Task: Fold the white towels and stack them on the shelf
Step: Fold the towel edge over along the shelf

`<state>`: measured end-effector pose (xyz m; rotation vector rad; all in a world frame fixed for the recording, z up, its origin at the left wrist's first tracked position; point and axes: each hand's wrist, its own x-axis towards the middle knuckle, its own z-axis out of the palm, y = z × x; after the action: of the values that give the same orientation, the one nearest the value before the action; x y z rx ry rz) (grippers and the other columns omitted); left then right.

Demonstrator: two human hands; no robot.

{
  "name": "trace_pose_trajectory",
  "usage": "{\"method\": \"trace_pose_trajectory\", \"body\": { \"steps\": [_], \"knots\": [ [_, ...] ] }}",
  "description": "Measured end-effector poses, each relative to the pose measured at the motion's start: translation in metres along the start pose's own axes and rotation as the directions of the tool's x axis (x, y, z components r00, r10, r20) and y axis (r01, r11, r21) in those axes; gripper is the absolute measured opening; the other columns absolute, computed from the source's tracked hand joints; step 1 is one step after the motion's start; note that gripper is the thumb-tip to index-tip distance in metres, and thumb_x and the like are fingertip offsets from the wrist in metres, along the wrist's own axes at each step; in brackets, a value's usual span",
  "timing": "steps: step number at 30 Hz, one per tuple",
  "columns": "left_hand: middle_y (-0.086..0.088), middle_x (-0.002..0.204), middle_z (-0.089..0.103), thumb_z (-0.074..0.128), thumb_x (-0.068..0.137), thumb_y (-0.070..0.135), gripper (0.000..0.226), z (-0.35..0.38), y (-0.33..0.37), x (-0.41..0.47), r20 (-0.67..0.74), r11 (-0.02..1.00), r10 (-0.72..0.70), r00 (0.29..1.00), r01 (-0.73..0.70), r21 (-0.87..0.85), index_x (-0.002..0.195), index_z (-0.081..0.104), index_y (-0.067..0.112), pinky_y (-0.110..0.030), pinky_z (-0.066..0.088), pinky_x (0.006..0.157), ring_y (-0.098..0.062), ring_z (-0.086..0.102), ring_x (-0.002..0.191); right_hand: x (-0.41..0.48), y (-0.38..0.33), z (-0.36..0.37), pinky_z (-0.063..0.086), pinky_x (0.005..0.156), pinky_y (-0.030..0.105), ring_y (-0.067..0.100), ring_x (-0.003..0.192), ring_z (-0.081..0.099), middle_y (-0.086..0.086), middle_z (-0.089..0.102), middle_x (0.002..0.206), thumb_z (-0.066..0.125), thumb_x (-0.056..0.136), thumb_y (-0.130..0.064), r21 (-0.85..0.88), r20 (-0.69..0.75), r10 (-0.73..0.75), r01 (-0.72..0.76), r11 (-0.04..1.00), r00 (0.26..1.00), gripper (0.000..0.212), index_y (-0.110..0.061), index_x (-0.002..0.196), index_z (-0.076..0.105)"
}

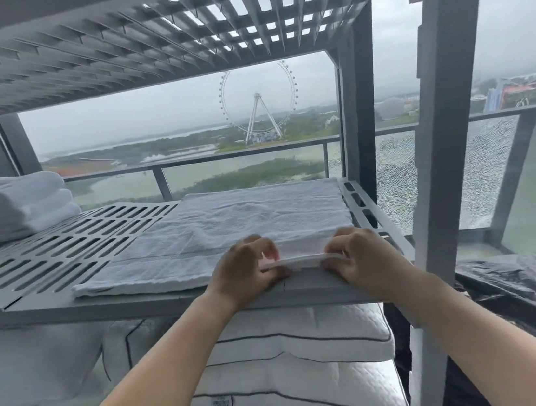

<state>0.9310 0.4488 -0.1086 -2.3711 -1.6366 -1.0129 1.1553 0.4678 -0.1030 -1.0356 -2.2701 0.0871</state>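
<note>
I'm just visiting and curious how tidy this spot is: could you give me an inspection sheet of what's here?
Surface: grey slotted shelf, mostly bare on the left.
Job's things: white towel laid flat on the shelf; folded stack at far left.
Clutter: striped pillows on the tier below; black plastic sheet at right.
Hands: left hand and right hand both pinch the towel's near edge.
Cables: nothing seen.
Surroundings: balcony railing, one cracked glass panel, Ferris wheel beyond.
</note>
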Motion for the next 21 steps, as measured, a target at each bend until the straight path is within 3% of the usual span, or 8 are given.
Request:
{"method": "trace_pose_trajectory", "body": {
  "steps": [5, 7, 10, 13, 16, 19, 21],
  "knots": [
    [0.005, 0.079, 0.058, 0.071, 0.075, 0.045, 0.026, 0.005, -0.002, 0.011, 0.076, 0.991, -0.131, 0.988, 0.131, 0.002, 0.077, 0.054, 0.025, -0.029, 0.039, 0.062, -0.016, 0.053, 0.075, 0.010, 0.004, 0.006, 0.043, 0.072, 0.032, 0.026, 0.081, 0.054, 0.009, 0.056, 0.095, 0.054, 0.089, -0.010, -0.099, -0.078, 0.135, -0.143, 0.985, 0.988, 0.014, -0.002, 0.089, 0.065],
    [-0.001, 0.083, 0.062, 0.071, 0.079, 0.033, 0.022, 0.013, 0.005, 0.021, 0.050, 0.979, -0.201, 0.978, 0.199, 0.040, 0.080, 0.052, 0.022, -0.032, 0.043, 0.065, -0.020, 0.054, 0.076, 0.018, 0.002, 0.009, 0.043, 0.071, 0.031, 0.028, 0.083, 0.053, 0.013, 0.055, 0.100, 0.045, 0.088, 0.001, -0.170, -0.073, 0.195, -0.205, 0.964, 0.978, 0.017, 0.002, 0.088, 0.062],
    [-0.004, 0.091, 0.062, 0.054, 0.083, 0.004, 0.021, 0.023, 0.012, 0.034, 0.000, 0.959, -0.232, 0.973, 0.228, 0.169, 0.082, 0.045, 0.022, -0.029, 0.038, 0.064, -0.021, 0.050, 0.077, 0.024, 0.003, 0.011, 0.041, 0.070, 0.029, 0.028, 0.089, 0.054, 0.014, 0.053, 0.104, 0.041, 0.086, 0.004, -0.227, -0.073, 0.261, -0.271, 0.936, 0.963, 0.021, 0.001, 0.095, 0.060],
    [0.000, 0.087, 0.059, 0.054, 0.082, 0.003, 0.022, 0.024, 0.008, 0.035, 0.016, 0.963, -0.202, 0.979, 0.195, 0.184, 0.080, 0.044, 0.023, -0.028, 0.040, 0.065, -0.021, 0.051, 0.079, 0.023, 0.004, 0.011, 0.044, 0.076, 0.031, 0.027, 0.097, 0.054, 0.010, 0.056, 0.110, 0.046, 0.084, -0.006, -0.254, -0.038, 0.195, -0.198, 0.947, 0.980, 0.025, -0.006, 0.106, 0.058],
    [0.004, 0.078, 0.054, 0.064, 0.081, 0.018, 0.019, 0.019, 0.006, 0.028, 0.025, 0.984, -0.130, 0.991, 0.126, 0.128, 0.078, 0.046, 0.023, -0.029, 0.042, 0.064, -0.022, 0.055, 0.076, 0.024, -0.003, 0.014, 0.044, 0.087, 0.032, 0.026, 0.106, 0.052, 0.008, 0.056, 0.115, 0.055, 0.083, -0.016, -0.174, 0.044, 0.085, -0.076, 0.982, 0.995, 0.042, -0.014, 0.125, 0.053],
    [0.007, 0.074, 0.053, 0.072, 0.076, 0.033, 0.024, 0.008, 0.003, 0.019, 0.067, 0.999, -0.025, 0.997, 0.023, 0.029, 0.080, 0.050, 0.024, -0.027, 0.039, 0.059, -0.012, 0.049, 0.066, 0.025, -0.013, 0.017, 0.038, 0.078, 0.025, 0.025, 0.098, 0.053, 0.009, 0.054, 0.102, 0.051, 0.084, -0.012, -0.161, 0.117, 0.007, 0.012, 0.987, 0.993, 0.031, -0.015, 0.112, 0.064],
    [0.009, 0.077, 0.052, 0.070, 0.078, 0.035, 0.020, -0.003, -0.009, 0.011, 0.104, 0.997, 0.027, 0.994, -0.035, 0.069, 0.088, 0.055, 0.025, -0.027, 0.042, 0.060, -0.011, 0.050, 0.068, 0.023, -0.015, 0.017, 0.035, 0.072, 0.024, 0.024, 0.092, 0.052, 0.008, 0.051, 0.093, 0.048, 0.084, -0.011, -0.172, 0.132, 0.002, 0.021, 0.985, 0.991, 0.024, -0.012, 0.098, 0.068]
  ]
}}
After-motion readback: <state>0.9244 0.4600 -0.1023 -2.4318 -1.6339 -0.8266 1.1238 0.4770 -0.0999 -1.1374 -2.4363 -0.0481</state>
